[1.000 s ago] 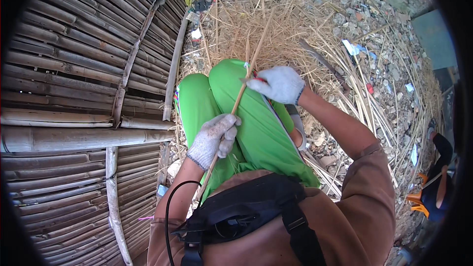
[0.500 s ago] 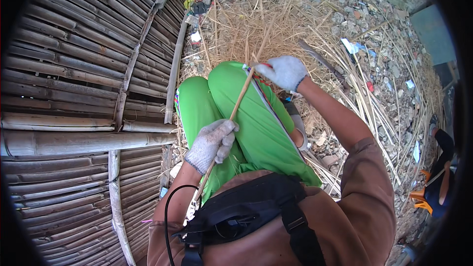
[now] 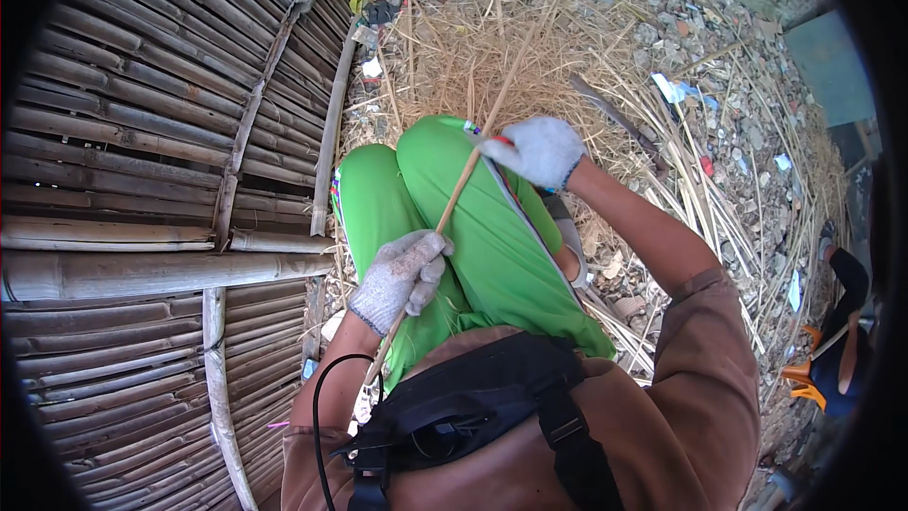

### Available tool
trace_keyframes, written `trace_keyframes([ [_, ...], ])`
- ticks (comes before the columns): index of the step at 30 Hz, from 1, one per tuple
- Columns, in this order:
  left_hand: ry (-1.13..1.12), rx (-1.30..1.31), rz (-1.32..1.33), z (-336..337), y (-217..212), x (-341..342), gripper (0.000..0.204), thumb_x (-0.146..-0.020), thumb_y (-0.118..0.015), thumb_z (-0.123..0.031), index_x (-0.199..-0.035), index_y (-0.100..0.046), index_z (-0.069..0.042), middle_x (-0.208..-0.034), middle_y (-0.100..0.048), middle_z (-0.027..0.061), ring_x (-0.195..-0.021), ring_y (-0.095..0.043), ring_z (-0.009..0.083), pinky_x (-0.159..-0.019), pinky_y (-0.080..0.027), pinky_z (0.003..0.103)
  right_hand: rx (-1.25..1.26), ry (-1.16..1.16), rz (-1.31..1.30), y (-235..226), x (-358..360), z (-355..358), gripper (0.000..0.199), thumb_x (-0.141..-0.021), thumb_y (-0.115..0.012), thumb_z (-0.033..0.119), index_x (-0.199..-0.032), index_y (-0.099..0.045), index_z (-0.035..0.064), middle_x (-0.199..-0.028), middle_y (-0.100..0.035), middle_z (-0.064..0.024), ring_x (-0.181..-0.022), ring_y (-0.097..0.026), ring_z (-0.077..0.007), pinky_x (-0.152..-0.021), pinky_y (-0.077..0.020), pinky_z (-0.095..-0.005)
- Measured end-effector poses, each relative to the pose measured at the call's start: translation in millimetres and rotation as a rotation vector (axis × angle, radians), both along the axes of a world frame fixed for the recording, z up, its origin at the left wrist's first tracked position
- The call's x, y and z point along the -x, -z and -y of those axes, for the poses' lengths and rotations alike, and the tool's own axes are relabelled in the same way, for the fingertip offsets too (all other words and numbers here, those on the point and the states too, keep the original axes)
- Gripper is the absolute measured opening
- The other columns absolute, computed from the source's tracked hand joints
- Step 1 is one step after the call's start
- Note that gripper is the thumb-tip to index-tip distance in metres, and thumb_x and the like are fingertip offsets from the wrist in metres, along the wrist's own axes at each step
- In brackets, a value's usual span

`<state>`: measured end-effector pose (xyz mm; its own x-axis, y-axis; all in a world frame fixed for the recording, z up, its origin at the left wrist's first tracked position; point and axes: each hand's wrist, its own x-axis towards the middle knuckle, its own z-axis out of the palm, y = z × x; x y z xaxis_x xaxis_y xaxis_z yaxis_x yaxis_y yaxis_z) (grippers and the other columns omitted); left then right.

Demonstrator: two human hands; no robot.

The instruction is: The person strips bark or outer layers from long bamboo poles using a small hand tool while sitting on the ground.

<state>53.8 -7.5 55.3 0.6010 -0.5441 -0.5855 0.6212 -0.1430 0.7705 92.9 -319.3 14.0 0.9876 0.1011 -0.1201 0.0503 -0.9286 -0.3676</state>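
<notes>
A long, thin bamboo strip (image 3: 460, 187) slants across my lap, running from beside my left forearm up past my knees. My gloved left hand (image 3: 397, 276) is closed around it over my thighs. Beside my right knee, my gloved right hand (image 3: 541, 151) is closed on a small red-handled tool (image 3: 502, 141), held against the strip. Fingers hide most of the tool, so its exact kind does not show. Green trousers (image 3: 473, 255) cover my bent legs under the strip.
A bamboo slat wall (image 3: 132, 123) rises on the left. Straw-like shavings (image 3: 511, 66) and cut strips (image 3: 695, 194) litter the rubble ground. A dark stick (image 3: 615, 114) lies beyond my right hand. Another person (image 3: 842, 350) is at the right edge, near something orange. A black bag (image 3: 473, 407) crosses my waist.
My right hand has slid a little toward me along the strip with the red-handled tool. My left hand keeps its hold with hardly any shift.
</notes>
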Motion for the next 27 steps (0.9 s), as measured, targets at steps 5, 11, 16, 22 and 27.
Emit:
trace_keyframes([
  [5,-0.018,-0.038,-0.004,-1,-5,2,0.034,-0.114,-0.062,-0.032,-0.115,-0.064,0.002,-0.065,-0.051,-0.003,-0.04,-0.041,0.0067,-0.036,-0.032,0.025,0.003,-0.053,-0.023,-5,10,-19,0.082,-0.106,-0.039,0.079,-0.091,-0.082,0.0105,-0.082,-0.076,-0.024,-0.08,-0.077,-0.0439,-0.076,-0.0619,-0.0567],
  [11,-0.006,-0.058,-0.001,1,-4,4,0.034,-0.114,-0.062,-0.032,-0.115,-0.064,0.002,-0.065,-0.052,-0.0028,-0.04,-0.041,0.0063,-0.036,-0.032,0.024,0.025,-0.128,0.022,-3,21,-32,0.086,-0.106,-0.037,0.082,-0.089,-0.082,0.0098,-0.079,-0.075,-0.0248,-0.076,-0.077,-0.0447,-0.072,-0.0624,-0.0573],
  [16,-0.009,-0.008,-0.046,-4,5,0,0.031,-0.115,-0.061,-0.032,-0.115,-0.066,-0.002,-0.07,-0.055,-0.0022,-0.043,-0.043,0.008,-0.038,-0.033,0.026,0.047,-0.127,0.072,5,15,-25,0.086,-0.106,-0.037,0.083,-0.086,-0.083,0.0126,-0.073,-0.073,-0.0228,-0.072,-0.077,-0.0442,-0.066,-0.0616,-0.0567],
  [22,-0.044,0.018,-0.048,-3,6,0,0.03,-0.116,-0.059,-0.031,-0.116,-0.065,-0.001,-0.069,-0.053,-0.002,-0.043,-0.042,0.0081,-0.038,-0.032,0.026,0.029,-0.149,0.124,14,1,-23,0.075,-0.106,-0.046,0.077,-0.091,-0.083,0.0137,-0.078,-0.075,-0.0217,-0.074,-0.077,-0.041,-0.068,-0.0606,-0.0538],
  [27,0.032,-0.104,0.051,-16,-17,20,0.032,-0.115,-0.062,-0.032,-0.115,-0.065,0.0,-0.066,-0.051,-0.0032,-0.042,-0.042,0.007,-0.037,-0.032,0.025,0.078,0.339,0.004,25,-36,71,0.088,-0.103,-0.034,0.085,-0.091,-0.081,0.0118,-0.094,-0.079,-0.0232,-0.092,-0.078,-0.0437,-0.082,-0.0607,-0.0565],
])
